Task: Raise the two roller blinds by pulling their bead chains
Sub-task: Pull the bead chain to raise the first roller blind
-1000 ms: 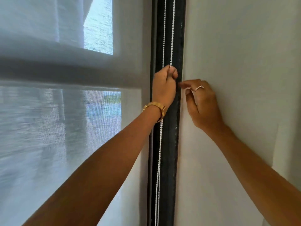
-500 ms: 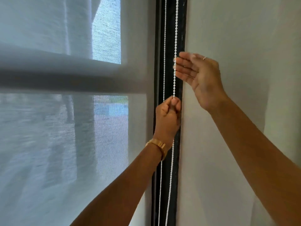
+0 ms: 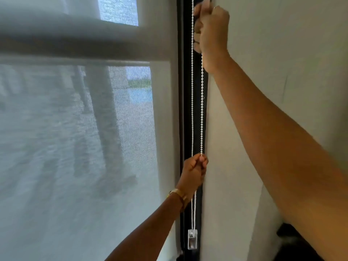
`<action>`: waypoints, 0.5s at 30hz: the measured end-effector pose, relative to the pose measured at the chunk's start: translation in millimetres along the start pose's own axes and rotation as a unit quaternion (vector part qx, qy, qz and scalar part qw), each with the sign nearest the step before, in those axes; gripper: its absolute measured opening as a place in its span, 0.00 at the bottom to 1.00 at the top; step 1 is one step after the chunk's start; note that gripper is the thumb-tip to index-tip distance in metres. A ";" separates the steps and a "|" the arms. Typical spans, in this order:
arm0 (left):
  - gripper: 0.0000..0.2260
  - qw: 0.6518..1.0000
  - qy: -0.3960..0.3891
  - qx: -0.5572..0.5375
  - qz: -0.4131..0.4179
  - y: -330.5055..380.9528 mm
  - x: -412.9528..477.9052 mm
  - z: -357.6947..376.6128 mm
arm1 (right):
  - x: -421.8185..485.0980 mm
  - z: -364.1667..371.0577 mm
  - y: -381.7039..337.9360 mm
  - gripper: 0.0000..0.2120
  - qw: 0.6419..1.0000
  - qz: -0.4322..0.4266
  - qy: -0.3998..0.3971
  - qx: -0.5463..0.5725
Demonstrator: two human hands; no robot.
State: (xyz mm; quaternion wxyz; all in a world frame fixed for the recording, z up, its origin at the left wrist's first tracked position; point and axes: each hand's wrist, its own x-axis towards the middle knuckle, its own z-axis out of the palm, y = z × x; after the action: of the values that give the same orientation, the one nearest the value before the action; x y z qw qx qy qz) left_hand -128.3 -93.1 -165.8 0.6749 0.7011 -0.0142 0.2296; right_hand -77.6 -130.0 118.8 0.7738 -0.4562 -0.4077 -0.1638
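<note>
A white bead chain hangs in a loop against the black window frame. My left hand, with a gold bracelet at the wrist, is shut on the right strand low down. My right hand is closed around the same strand near the top of the view. The left strand runs free beside it. A translucent grey roller blind covers the window on the left. The chain loop ends in a clear plastic holder at the bottom.
A plain pale wall fills the right side. A dark object shows at the lower right under my right arm. Blurred outdoor shapes show through the blind fabric.
My left hand has pulled the chain strand well downward. My right hand has risen from open beside the chain to a closed grip high on it.
</note>
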 end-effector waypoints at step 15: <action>0.25 0.992 -0.034 -0.108 0.050 122.9 56.1 -17.6 | -107.0 -50.7 46.2 0.17 0.999 -0.001 0.034 -0.040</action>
State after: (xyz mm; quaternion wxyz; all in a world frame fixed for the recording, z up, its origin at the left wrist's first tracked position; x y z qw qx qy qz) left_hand -124.0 -71.0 -31.4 0.7333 0.6302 -0.0965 0.2361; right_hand -89.9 -160.8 -4.0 0.7682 -0.4809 -0.3742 -0.1965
